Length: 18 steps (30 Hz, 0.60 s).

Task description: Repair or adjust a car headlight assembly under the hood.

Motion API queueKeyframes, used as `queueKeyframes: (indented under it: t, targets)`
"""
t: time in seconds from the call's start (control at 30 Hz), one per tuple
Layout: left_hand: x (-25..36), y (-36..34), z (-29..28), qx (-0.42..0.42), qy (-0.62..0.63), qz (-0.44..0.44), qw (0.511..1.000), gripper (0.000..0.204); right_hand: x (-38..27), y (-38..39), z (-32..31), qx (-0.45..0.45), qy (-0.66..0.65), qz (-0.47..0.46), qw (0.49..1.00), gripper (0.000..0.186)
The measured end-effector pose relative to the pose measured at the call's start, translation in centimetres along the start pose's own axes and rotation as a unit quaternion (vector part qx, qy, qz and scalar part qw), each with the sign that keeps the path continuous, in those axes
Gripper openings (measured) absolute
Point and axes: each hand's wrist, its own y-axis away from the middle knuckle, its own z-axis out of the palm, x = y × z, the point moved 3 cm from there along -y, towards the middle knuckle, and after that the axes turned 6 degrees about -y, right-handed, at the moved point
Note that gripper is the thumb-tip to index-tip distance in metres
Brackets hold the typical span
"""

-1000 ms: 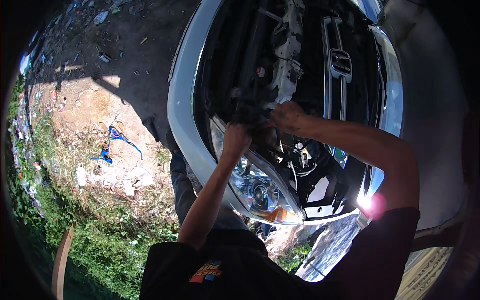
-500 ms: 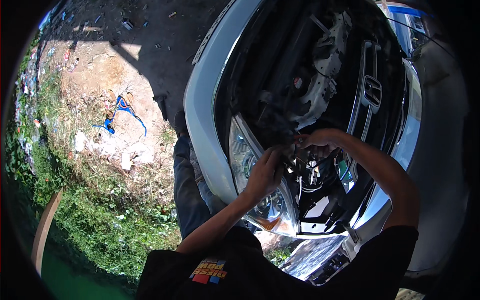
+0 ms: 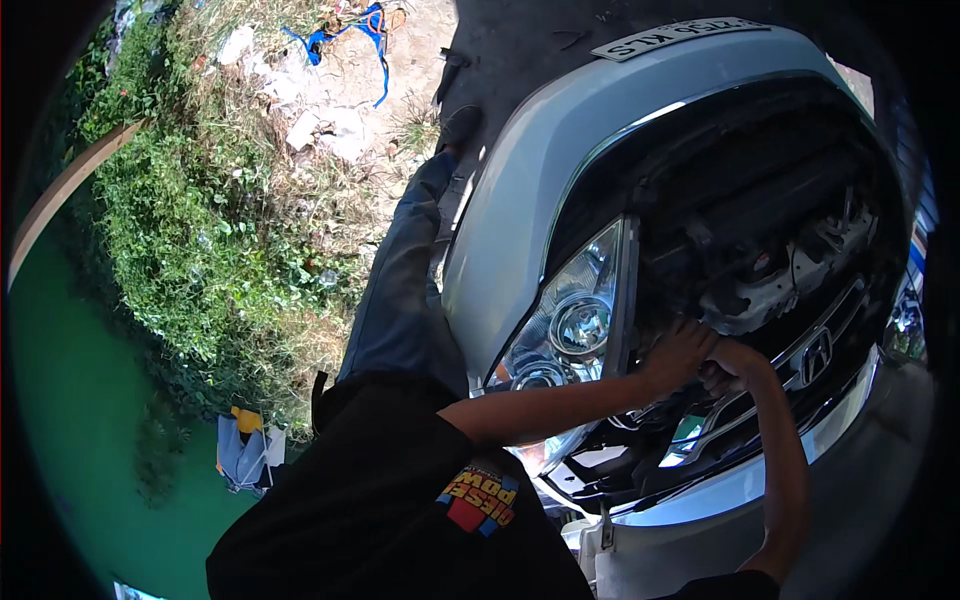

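At the open front of a pale silver car (image 3: 520, 170), both my hands work close together over the dark engine bay. My left hand (image 3: 680, 355) reaches in just past the headlight (image 3: 583, 325), its fingers bent downward. Against it, my right hand (image 3: 735, 362) is closed, with the wrist bent. Whatever lies between the fingers is in shadow and hidden by the hands. A whitish, patchy metal crossmember (image 3: 765, 292) runs just beyond them. To the right of my right hand is the dark grille (image 3: 815, 358) with a chrome emblem.
A licence plate (image 3: 680, 40) sits on the far side of the bumper. On the left, weeds (image 3: 190, 240) and litter cover the bank, with green water (image 3: 80, 400) below. A blue strap (image 3: 375, 40) lies on the dirt. A wooden pole (image 3: 70, 185) juts in at the far left.
The view has swung, so the car sits farther right and lower. My hands have moved from beside the headlight to nearer the grille. The red item by my right hand no longer shows.
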Motion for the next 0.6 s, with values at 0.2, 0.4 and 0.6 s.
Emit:
queueKeyframes:
  t: [0.2,0.4,0.6]
  targets:
    - [-0.6,-0.1,0.3,0.007,-0.054,0.012,0.998,0.055,-0.6,-0.3,0.4,0.107,0.048,-0.132,0.984,0.022]
    - [0.6,-1.0,0.7,-0.040,-0.016,0.065,0.997,0.050,0.4,1.2,-1.2,0.173,0.268,-0.190,0.928,0.022]
    - [-1.1,-0.6,1.0,-0.014,-0.075,0.045,0.996,0.038,2.7,7.1,5.1,0.438,0.591,-0.443,0.512,0.057]
